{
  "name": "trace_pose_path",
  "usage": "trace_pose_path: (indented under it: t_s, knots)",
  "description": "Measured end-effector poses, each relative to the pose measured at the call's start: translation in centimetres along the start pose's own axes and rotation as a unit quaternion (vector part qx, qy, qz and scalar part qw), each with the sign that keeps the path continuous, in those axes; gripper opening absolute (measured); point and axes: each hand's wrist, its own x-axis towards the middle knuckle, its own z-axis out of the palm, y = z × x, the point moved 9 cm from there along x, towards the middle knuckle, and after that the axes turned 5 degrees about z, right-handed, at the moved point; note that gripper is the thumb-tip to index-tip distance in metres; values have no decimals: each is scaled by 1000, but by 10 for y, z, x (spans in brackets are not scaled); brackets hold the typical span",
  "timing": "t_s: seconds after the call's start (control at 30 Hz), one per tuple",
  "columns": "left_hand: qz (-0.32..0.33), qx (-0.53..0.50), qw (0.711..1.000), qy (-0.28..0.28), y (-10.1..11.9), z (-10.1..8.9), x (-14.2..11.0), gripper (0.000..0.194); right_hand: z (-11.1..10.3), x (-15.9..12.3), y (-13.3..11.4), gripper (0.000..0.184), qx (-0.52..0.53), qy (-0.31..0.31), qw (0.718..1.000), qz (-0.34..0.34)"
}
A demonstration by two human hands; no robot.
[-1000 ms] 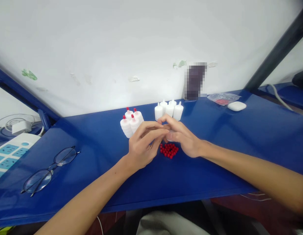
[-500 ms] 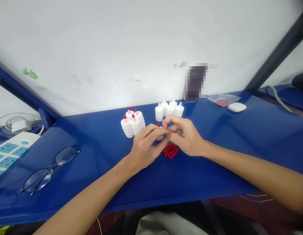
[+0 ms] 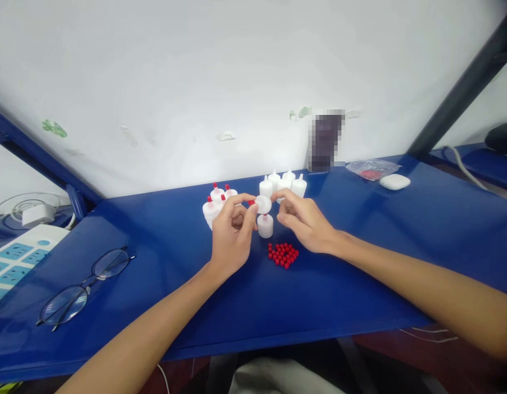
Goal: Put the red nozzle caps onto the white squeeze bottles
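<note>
My left hand (image 3: 234, 224) is closed in a pinch on a small white squeeze bottle (image 3: 263, 205). The bottle lies tilted, its round base facing me and its red tip pointing left between my fingers. Just right of it is my right hand (image 3: 304, 219), thumb and forefinger apart; its forefinger comes close to the base, and I cannot tell if it touches. Below the held bottle, another white bottle (image 3: 265, 227) stands upright, its nozzle partly covered. Nearer me lies a cluster of loose red caps (image 3: 283, 255).
White bottles with red caps (image 3: 211, 208) stand grouped at left, partly behind my left hand. Several uncapped bottles (image 3: 273, 178) stand near the wall. Eyeglasses (image 3: 87, 284) and a power strip (image 3: 27, 254) lie left; a plastic bag (image 3: 372, 169) and white oval object (image 3: 395, 181) lie right.
My hands have drawn apart, the left moving slightly left and up. The held bottle now shows between them, and the standing bottle and red caps are less covered.
</note>
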Motion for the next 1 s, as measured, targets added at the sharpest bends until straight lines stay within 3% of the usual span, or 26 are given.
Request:
trace_pose_path:
  t_s: [0.17, 0.47, 0.7, 0.83, 0.9, 1.0]
  knots:
    - [-3, 36, 999, -22, -5, 1, 1, 21, 13, 3, 12, 13, -140, -58, 987, 53]
    - [17, 126, 991, -45, -7, 2, 0, 21, 20, 2, 10, 12, -142, -75, 986, 42]
    - [31, 175, 979, -102, -6, 11, -2, 31, 7, 6, 10, 18, -93, -28, 995, 16]
    - [103, 206, 969, -89, 8, 8, -3, 28, -2, 8, 10, 25, -109, 16, 994, 8]
    - [185, 225, 947, -139, 22, 14, -8, 22, -5, 9, 10, 29, -113, 31, 993, 0]
    - [263, 287, 864, -320, 24, 37, -27, 17, -5, 9, 12, 34, -121, 35, 992, -4]
